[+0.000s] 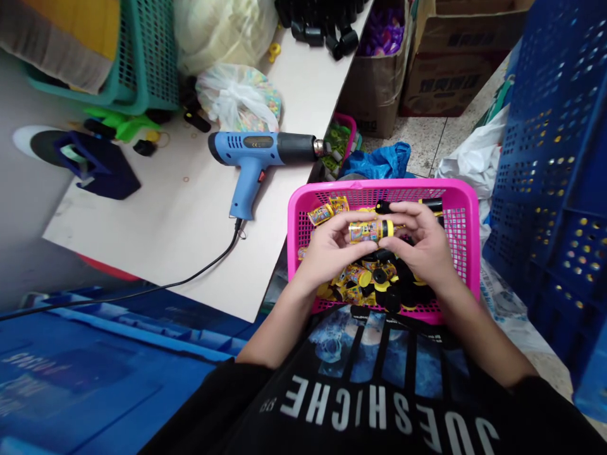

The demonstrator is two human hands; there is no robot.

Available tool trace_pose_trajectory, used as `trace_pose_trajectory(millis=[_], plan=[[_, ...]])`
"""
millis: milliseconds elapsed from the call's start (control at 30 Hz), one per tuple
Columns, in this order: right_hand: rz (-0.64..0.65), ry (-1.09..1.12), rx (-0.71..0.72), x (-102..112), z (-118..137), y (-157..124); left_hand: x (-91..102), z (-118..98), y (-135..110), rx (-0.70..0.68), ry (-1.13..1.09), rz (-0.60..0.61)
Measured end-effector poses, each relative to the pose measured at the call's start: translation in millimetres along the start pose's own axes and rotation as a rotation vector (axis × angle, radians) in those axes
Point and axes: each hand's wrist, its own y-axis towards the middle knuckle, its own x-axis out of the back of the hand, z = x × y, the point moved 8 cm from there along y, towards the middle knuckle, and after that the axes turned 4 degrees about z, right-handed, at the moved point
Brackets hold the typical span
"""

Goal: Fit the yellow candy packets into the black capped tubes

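Observation:
Between both hands, above a pink plastic basket (383, 184), lies a small cylindrical bottle (367, 232) on its side. It has a colourful printed yellow sleeve and a black and yellow end on the right. My left hand (325, 249) grips its sleeve end, thumb below and fingers above. At the capped end, my right hand (422, 243) pinches it between thumb and fingers. The basket under my hands holds several more yellow-labelled bottles (359, 275) and black parts (391, 297), partly covered by my hands.
A blue heat gun (249, 158) rests on the white table (203, 215) at left, its cord trailing to the lower left. Tied plastic bags (241, 95) and a green basket (154, 57) stand farther back. Cardboard boxes (441, 76) are ahead; blue crates (545, 158) rise at right.

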Motion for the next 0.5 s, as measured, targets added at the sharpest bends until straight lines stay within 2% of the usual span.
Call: trace_pose_trajectory(millis=[100, 200, 267, 400, 500], plan=[[0.09, 0.202, -0.05, -8, -6, 0, -7.1, 1, 1, -0.008, 0.004, 0.028], [0.197, 0.448, -0.247, -24, -19, -5, -11.5, 0, 0, -0.045, 0.02, 0.033], [0.266, 0.529, -0.329, -36, -24, -9, -14.8, -2, -2, -0.072, 0.048, 0.052], [0.286, 0.631, -0.317, -43, -27, -11, -16.7, -2, -5, -0.073, 0.1, 0.06], [0.255, 0.587, -0.289, -40, -32, -10, -16.9, -1, -7, -0.075, 0.143, 0.054]])
